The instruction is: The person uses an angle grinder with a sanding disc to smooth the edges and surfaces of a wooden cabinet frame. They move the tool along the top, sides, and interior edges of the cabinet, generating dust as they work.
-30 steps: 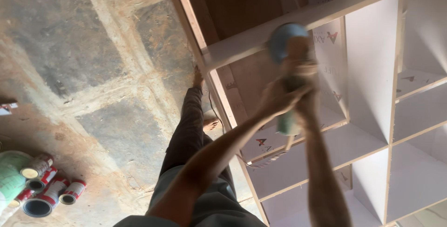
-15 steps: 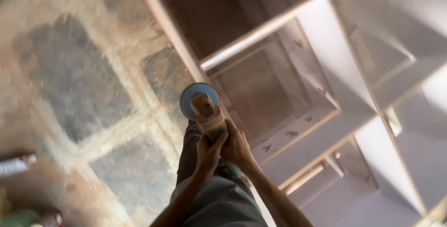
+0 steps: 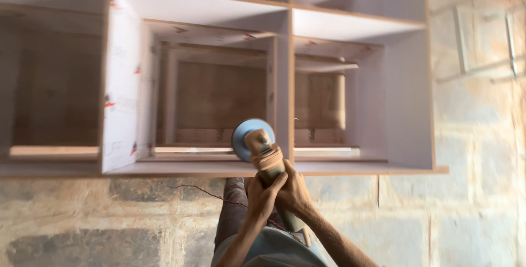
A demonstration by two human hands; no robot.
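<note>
Head cam looks down at a sander (image 3: 260, 149) held in both hands. Left hand (image 3: 262, 193) wraps the body from the left side, fingers closed around it. Right hand (image 3: 294, 193) clamps the same body from the right, just beside the left, the two touching. Tool points away from me, blue disc (image 3: 245, 135) at the far end, tan housing behind it, handle tail sticking out below the right wrist.

Disc sits at the front edge of a cabinet (image 3: 274, 168), near the upright divider (image 3: 283, 97) between two open compartments. I think the disc is against the edge, but the view is motion-blurred, so I can't confirm contact.

Cabinet is white laminate with raw brown edges, several open compartments, brown back panels inside. It lies on a stone floor (image 3: 82, 217) with patchy grey and tan slabs. A thin red cord (image 3: 203, 193) runs across the floor toward my leg (image 3: 233, 212), dark trousers. Forearms come up from the bottom of frame, bare
</note>
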